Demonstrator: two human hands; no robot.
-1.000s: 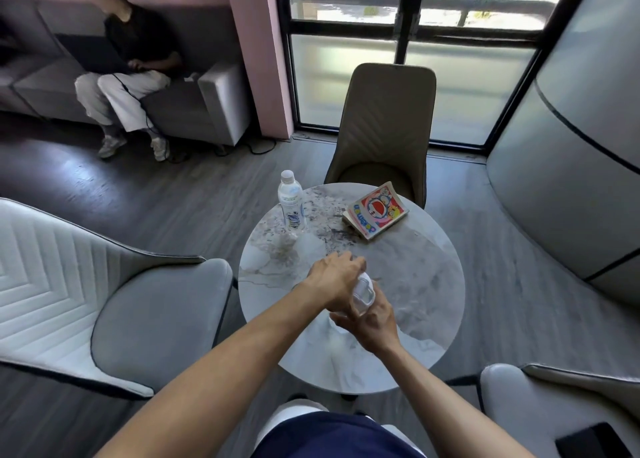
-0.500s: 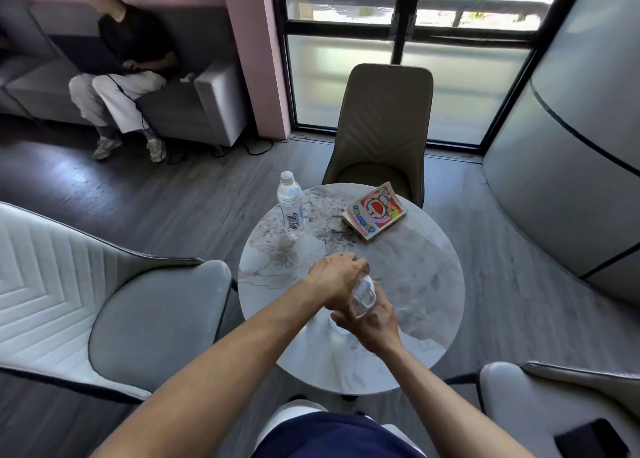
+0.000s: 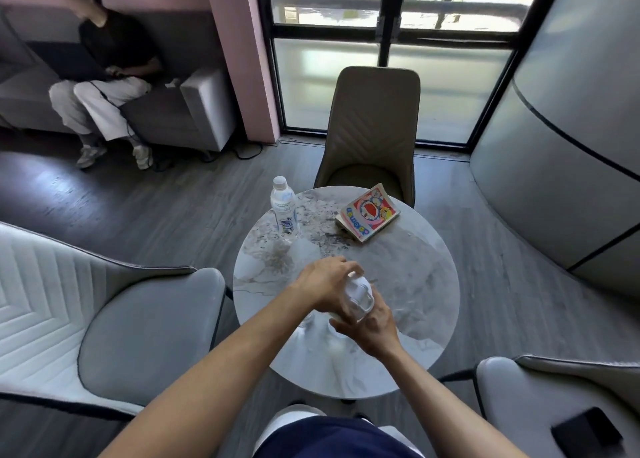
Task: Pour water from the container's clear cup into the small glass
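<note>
Above the near middle of the round marble table (image 3: 408,284), both my hands hold the clear cup (image 3: 358,293), which is tilted. My left hand (image 3: 323,282) grips it from above and from the left. My right hand (image 3: 370,326) has its fingers wrapped under the cup's lower end. A small clear glass (image 3: 307,319) seems to stand on the table just below my left wrist, mostly hidden. I cannot tell whether water is flowing.
A plastic water bottle (image 3: 284,208) stands at the table's far left, and a colourful comic book (image 3: 369,212) lies at the far right. Chairs ring the table: beige (image 3: 370,128) opposite, grey (image 3: 104,319) on the left. A person sits on a far-left sofa (image 3: 194,111).
Both hands stay closed on the cup at almost the same spot over the table. The view has shifted slightly.
</note>
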